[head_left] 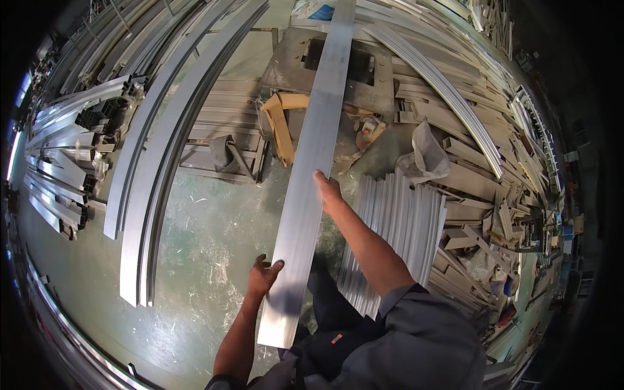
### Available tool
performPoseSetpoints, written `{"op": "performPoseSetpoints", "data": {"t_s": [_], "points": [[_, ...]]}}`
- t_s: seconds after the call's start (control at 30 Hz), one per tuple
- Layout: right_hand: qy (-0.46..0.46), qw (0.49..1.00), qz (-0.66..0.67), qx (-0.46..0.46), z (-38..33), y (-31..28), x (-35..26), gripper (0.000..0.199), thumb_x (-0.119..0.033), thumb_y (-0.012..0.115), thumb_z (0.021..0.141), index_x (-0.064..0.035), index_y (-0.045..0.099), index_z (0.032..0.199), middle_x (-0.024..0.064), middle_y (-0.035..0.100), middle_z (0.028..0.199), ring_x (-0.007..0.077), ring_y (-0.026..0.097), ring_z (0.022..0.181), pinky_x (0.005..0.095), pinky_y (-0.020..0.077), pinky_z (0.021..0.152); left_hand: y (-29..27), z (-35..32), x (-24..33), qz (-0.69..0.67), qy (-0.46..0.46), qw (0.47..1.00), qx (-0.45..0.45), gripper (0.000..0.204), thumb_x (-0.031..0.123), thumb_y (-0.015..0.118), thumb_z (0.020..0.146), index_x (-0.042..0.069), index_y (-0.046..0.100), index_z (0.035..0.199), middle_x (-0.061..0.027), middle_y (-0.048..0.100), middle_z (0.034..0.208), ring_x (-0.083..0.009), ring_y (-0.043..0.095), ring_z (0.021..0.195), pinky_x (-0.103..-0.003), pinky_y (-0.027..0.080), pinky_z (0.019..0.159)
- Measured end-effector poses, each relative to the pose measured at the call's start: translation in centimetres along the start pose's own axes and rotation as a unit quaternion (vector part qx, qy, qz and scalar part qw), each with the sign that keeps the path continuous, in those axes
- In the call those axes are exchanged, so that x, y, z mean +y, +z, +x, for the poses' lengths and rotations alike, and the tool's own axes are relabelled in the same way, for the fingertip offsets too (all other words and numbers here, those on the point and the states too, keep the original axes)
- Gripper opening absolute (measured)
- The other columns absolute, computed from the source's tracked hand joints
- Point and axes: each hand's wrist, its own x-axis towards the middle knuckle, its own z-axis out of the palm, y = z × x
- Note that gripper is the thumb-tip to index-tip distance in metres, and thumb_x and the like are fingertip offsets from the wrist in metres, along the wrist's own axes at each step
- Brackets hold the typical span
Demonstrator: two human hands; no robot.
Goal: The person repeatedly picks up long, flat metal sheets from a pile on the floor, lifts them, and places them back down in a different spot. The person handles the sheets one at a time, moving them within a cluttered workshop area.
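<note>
A long, flat silvery metal profile (pixel 312 136) runs from just in front of my body away over a worn metal machine table (pixel 279 58). My left hand (pixel 263 276) grips its left edge near the close end, thumb on top and the other fingers partly hidden. Farther along, my right hand (pixel 327 188) holds the right edge, its thumb over the upper face and its fingers out of sight underneath. The profile's near end sticks out past my left hand, above the floor.
Long metal profiles (pixel 166 143) lie stacked at the left, their ends jutting toward me. Beside my right leg is a bundle of metal strips (pixel 396 234). A pale sack (pixel 426 156) and heaped offcuts (pixel 481 188) fill the right side. A yellow-brown frame (pixel 279 123) stands below the machine.
</note>
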Motion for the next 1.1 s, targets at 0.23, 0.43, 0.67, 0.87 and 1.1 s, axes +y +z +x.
{"op": "performPoseSetpoints", "data": {"t_s": [0.23, 0.43, 0.67, 0.87, 1.1], "points": [[-0.072, 0.987, -0.116, 0.084, 17.6, 1.2, -14.2, 0.075, -0.050, 0.075, 0.084, 0.0091, 0.057, 0.126, 0.0193, 0.064, 0.119, 0.0300, 0.063, 0.104, 0.0447, 0.0532, 0.086, 3.2, 19.0, 15.5, -0.014, 0.001, 0.999, -0.047, 0.082, 0.067, 0.058, 0.091, -0.014, 0.066, 0.088, -0.0292, 0.068, 0.082, -0.0357, 0.068, 0.079, -0.044, 0.052, 0.074], [-0.170, 0.957, -0.161, 0.170, 22.0, 1.7, -16.1, 0.074, -0.052, 0.073, 0.084, 0.0130, 0.060, 0.118, 0.0248, 0.066, 0.113, 0.0306, 0.065, 0.100, 0.0429, 0.0520, 0.085, 5.4, 24.2, 18.1, 0.066, 0.017, 0.998, -0.002, 0.095, 0.078, 0.050, 0.087, -0.015, 0.067, 0.088, -0.0392, 0.065, 0.090, -0.0544, 0.063, 0.102, -0.052, 0.052, 0.083], [-0.148, 0.973, -0.150, 0.088, 15.7, 0.6, -6.9, 0.063, -0.046, 0.073, 0.088, 0.0097, 0.061, 0.116, 0.0182, 0.067, 0.104, 0.0272, 0.066, 0.092, 0.0427, 0.0527, 0.077, 5.4, 17.7, 7.5, 0.059, 0.052, 0.997, -0.012, 0.089, 0.074, 0.053, 0.090, -0.011, 0.062, 0.065, -0.0367, 0.059, 0.069, -0.0530, 0.062, 0.073, -0.054, 0.047, 0.067], [-0.155, 0.964, -0.177, 0.122, 5.6, -1.7, 6.8, 0.051, -0.045, 0.071, 0.091, 0.0051, 0.068, 0.103, 0.0104, 0.070, 0.090, 0.0205, 0.065, 0.078, 0.0391, 0.0511, 0.066, 4.2, 5.8, -3.9, 0.024, 0.012, 0.997, -0.067, 0.089, 0.073, 0.054, 0.089, -0.010, 0.055, 0.059, -0.0287, 0.053, 0.057, -0.0378, 0.056, 0.057, -0.052, 0.046, 0.063], [-0.105, 0.959, -0.238, 0.110, -13.3, -3.7, 23.4, 0.057, -0.044, 0.071, 0.090, 0.0097, 0.067, 0.108, 0.0216, 0.072, 0.102, 0.0294, 0.070, 0.095, 0.0408, 0.0515, 0.080, 2.6, -12.4, -22.6, -0.033, -0.053, 0.996, -0.066, 0.083, 0.072, 0.065, 0.082, -0.011, 0.068, 0.086, -0.0311, 0.068, 0.081, -0.0417, 0.070, 0.082, -0.047, 0.053, 0.073]]}}
